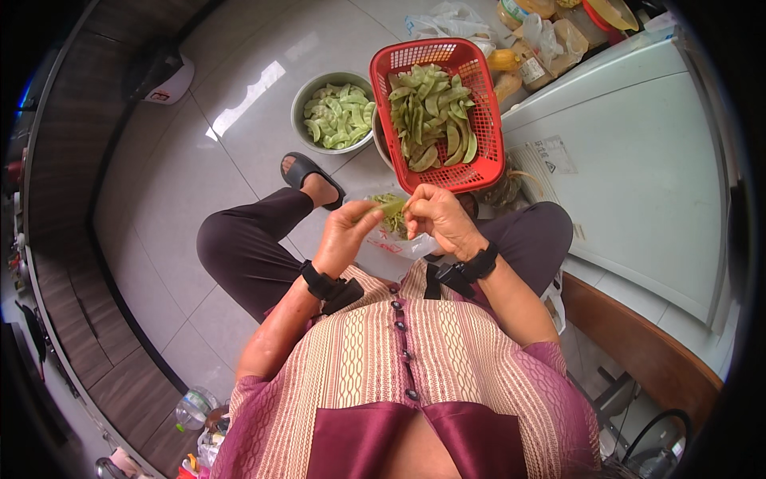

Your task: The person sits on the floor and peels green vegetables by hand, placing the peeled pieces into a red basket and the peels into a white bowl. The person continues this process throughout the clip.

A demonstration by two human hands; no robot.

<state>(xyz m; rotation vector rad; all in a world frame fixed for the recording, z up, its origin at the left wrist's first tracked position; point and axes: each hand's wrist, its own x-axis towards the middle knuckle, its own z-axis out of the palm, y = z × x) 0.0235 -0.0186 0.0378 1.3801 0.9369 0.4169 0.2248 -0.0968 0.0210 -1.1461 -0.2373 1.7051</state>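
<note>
Between my knees, my left hand [352, 229] grips one end of a flat green bean pod [392, 207]. The fingertips of my right hand [440, 215] pinch the pod's other end. Beneath both hands is a clear plastic bag [419, 246] with red print, holding stringy green trimmings [394, 223]. Farther out stands a red plastic basket [497, 138], its pods [428, 105] heaped mostly toward the middle and left. To its left, a round metal basin [297, 114] contains paler green pods [341, 117].
A white refrigerator-like appliance [634, 161] stands at the right, with a wooden bench edge [640, 341] nearer me. Plastic bags [449, 21], a cardboard box [532, 66] and a yellow squash [502, 60] lie beyond the basket. A trash bin [173, 84] stands by dark cabinets [72, 155]; a plastic bottle [196, 407] is at lower left.
</note>
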